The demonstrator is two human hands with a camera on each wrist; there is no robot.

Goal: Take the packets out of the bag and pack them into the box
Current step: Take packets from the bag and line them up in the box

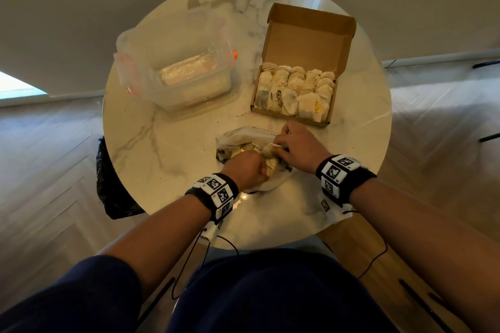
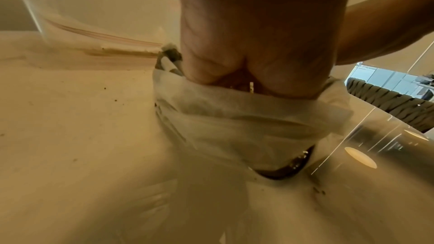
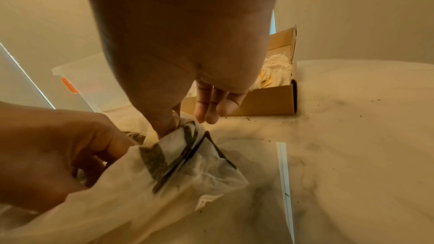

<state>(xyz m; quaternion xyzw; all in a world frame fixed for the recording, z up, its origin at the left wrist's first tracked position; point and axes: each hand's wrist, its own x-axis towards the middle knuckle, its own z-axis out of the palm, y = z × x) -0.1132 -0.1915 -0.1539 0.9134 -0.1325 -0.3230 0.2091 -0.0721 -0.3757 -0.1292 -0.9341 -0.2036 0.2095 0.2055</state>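
Observation:
A crumpled white bag [image 1: 243, 140] with dark print lies near the front of the marble table [image 1: 162, 159]. My left hand [image 1: 254, 167] grips the bag's near side in a fist. My right hand [image 1: 284, 143] pinches the bag's edge [image 3: 187, 147] between thumb and forefinger, its other fingers [image 3: 211, 107] straight. A tan packet [image 1: 270, 159] shows at the bag's mouth between the hands. In the left wrist view my left hand [image 2: 253, 53] dips behind the bag's white rim [image 2: 234, 118], hiding its fingertips. The open cardboard box [image 1: 292, 117] behind holds several packets [image 1: 295, 89].
A clear plastic container [image 1: 176, 73] with orange clips stands at the back left. A black bag [image 1: 111, 184] hangs off the table's left edge. Dark crumbs [image 3: 246, 118] are scattered between the white bag and the box. Thin cables run from my wrists.

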